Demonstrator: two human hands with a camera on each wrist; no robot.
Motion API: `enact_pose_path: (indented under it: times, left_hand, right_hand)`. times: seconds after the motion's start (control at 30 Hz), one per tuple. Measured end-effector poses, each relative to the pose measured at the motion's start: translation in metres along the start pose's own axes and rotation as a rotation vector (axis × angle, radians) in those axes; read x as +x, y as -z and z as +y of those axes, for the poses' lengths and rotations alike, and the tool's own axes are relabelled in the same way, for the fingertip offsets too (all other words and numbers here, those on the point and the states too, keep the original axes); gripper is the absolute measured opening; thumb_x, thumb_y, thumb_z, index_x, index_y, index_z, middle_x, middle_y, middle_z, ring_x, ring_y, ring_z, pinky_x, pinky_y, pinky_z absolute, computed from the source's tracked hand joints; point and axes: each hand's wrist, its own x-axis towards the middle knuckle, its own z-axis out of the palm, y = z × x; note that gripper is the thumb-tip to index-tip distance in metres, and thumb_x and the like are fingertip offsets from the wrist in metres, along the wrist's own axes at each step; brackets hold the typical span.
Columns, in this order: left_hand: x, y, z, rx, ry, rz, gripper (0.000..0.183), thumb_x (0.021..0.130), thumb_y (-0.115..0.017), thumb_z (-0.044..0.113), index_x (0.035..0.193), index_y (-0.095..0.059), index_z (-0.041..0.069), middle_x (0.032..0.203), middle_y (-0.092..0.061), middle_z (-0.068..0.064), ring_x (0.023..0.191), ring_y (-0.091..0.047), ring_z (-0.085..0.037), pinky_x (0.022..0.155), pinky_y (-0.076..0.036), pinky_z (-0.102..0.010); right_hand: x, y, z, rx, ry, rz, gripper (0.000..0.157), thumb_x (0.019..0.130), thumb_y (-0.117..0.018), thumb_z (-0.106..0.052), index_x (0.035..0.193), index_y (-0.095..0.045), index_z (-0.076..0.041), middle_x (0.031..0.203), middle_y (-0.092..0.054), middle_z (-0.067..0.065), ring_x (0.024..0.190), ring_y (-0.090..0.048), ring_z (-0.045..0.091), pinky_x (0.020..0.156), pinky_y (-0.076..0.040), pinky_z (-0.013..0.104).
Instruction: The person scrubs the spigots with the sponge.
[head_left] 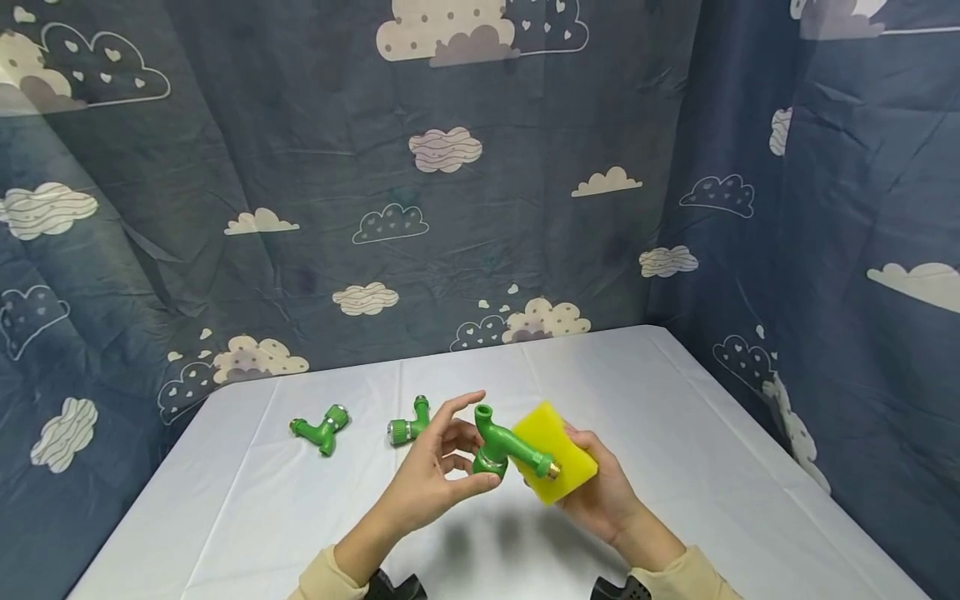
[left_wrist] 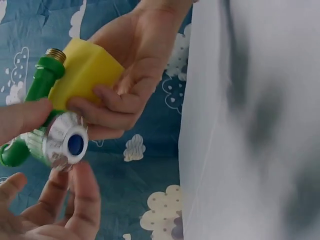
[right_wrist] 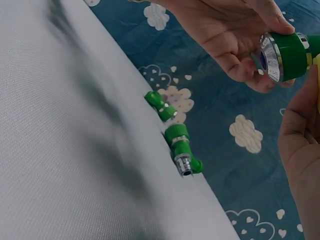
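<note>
Above the white table, my left hand (head_left: 438,467) pinches a green tap (head_left: 517,447) by its round knob, thumb on one side and fingers on the other. The tap has a curved spout and a brass threaded end. My right hand (head_left: 603,492) grips a yellow sponge (head_left: 566,458) right behind the tap's pipe; in the left wrist view the sponge (left_wrist: 90,72) lies against the pipe. A silver cap with a blue centre shows on the knob (left_wrist: 67,142). Some fingers of the right hand are hidden behind the sponge in the head view.
Two more green taps lie on the white table (head_left: 300,517): one tap (head_left: 321,429) at the left, another tap (head_left: 408,423) just beyond my left hand. A dark blue curtain (head_left: 300,167) with cloud patterns hangs round the table's back and sides.
</note>
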Motion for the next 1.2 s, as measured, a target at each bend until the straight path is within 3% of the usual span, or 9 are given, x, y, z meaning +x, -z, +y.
enact_pose_path:
  times: [0.17,0.23,0.33,0.47,0.67,0.8,0.9,1.07,1.2]
  left_hand:
    - [-0.001,-0.001,0.0,0.007,0.004,-0.06,0.114,0.086,-0.09,0.007,0.166,-0.02,0.047,0.119,-0.069,-0.013,0.102,-0.069,-0.02,0.072,-0.066,-0.027]
    - [-0.002,-0.001,-0.001,0.024,-0.007,-0.08,0.112,0.086,-0.09,0.008,0.167,-0.023,0.045,0.12,-0.068,-0.014,0.1,-0.071,-0.02,0.07,-0.067,-0.029]
    - [-0.002,-0.001,-0.001,0.046,-0.014,-0.08,0.093,0.085,-0.092,0.009,0.16,-0.043,0.037,0.121,-0.067,-0.013,0.095,-0.073,-0.018,0.068,-0.067,-0.029]
    - [-0.001,-0.003,-0.001,-0.021,0.025,-0.037,0.067,0.082,-0.093,0.007,0.139,-0.061,0.022,0.121,-0.067,-0.011,0.09,-0.073,-0.018,0.069,-0.067,-0.028]
    - [0.0,-0.004,-0.001,-0.142,0.094,0.075,0.06,0.08,-0.095,0.007,0.127,-0.058,0.01,0.122,-0.064,-0.011,0.087,-0.077,-0.018,0.075,-0.068,-0.029]
    - [0.001,-0.002,-0.003,-0.185,0.128,0.172,0.057,0.082,-0.094,0.006,0.124,-0.056,0.003,0.116,-0.063,-0.011,0.084,-0.078,-0.017,0.073,-0.067,-0.027]
    - [0.003,-0.001,-0.005,-0.205,0.139,0.212,0.046,0.089,-0.088,0.006,0.122,-0.057,-0.002,0.113,-0.063,-0.012,0.081,-0.078,-0.017,0.074,-0.069,-0.03]
    - [0.004,0.002,-0.003,-0.203,0.129,0.203,0.03,0.099,-0.078,0.009,0.119,-0.062,-0.007,0.115,-0.065,-0.016,0.081,-0.079,-0.02,0.079,-0.07,-0.039]
    - [0.003,0.006,0.002,-0.155,0.123,0.163,0.032,0.098,-0.079,0.009,0.124,-0.068,-0.005,0.119,-0.065,-0.02,0.085,-0.08,-0.02,0.083,-0.07,-0.039]
  right_hand:
    - [0.001,-0.003,0.0,-0.079,-0.015,0.039,0.03,0.115,-0.03,-0.03,0.131,-0.056,-0.027,0.119,-0.068,-0.007,0.103,-0.069,0.007,0.09,-0.062,0.021]
    - [0.001,-0.002,0.0,-0.092,-0.018,0.043,0.03,0.115,-0.03,-0.03,0.131,-0.055,-0.027,0.118,-0.068,-0.007,0.102,-0.069,0.006,0.088,-0.062,0.02]
    - [0.001,-0.001,0.001,-0.097,-0.018,0.05,0.03,0.115,-0.03,-0.03,0.132,-0.055,-0.028,0.117,-0.067,-0.007,0.1,-0.069,0.006,0.085,-0.062,0.019]
    - [0.001,0.001,0.004,-0.109,-0.013,0.061,0.032,0.115,-0.029,-0.029,0.136,-0.053,-0.029,0.119,-0.067,-0.008,0.101,-0.069,0.005,0.086,-0.061,0.019]
    - [0.003,0.0,0.006,-0.195,-0.01,0.097,0.03,0.114,-0.032,-0.029,0.138,-0.051,-0.029,0.119,-0.067,-0.008,0.099,-0.067,0.006,0.085,-0.061,0.019]
    - [0.005,-0.001,0.01,-0.36,0.04,0.121,0.027,0.11,-0.04,-0.019,0.129,-0.058,-0.028,0.115,-0.066,-0.006,0.095,-0.065,0.008,0.08,-0.062,0.022]
    - [0.007,-0.001,0.014,-0.552,0.135,0.148,0.026,0.105,-0.049,-0.009,0.124,-0.062,-0.022,0.115,-0.067,-0.004,0.094,-0.065,0.01,0.077,-0.062,0.023]
    - [0.007,-0.002,0.018,-0.901,0.326,0.206,0.024,0.097,-0.067,0.0,0.119,-0.064,-0.008,0.121,-0.068,0.0,0.103,-0.065,0.012,0.085,-0.057,0.025]
    - [0.008,-0.004,0.02,-1.143,0.425,0.254,0.032,0.091,-0.078,-0.002,0.117,-0.067,-0.016,0.125,-0.067,0.0,0.112,-0.062,0.01,0.088,-0.052,0.028]
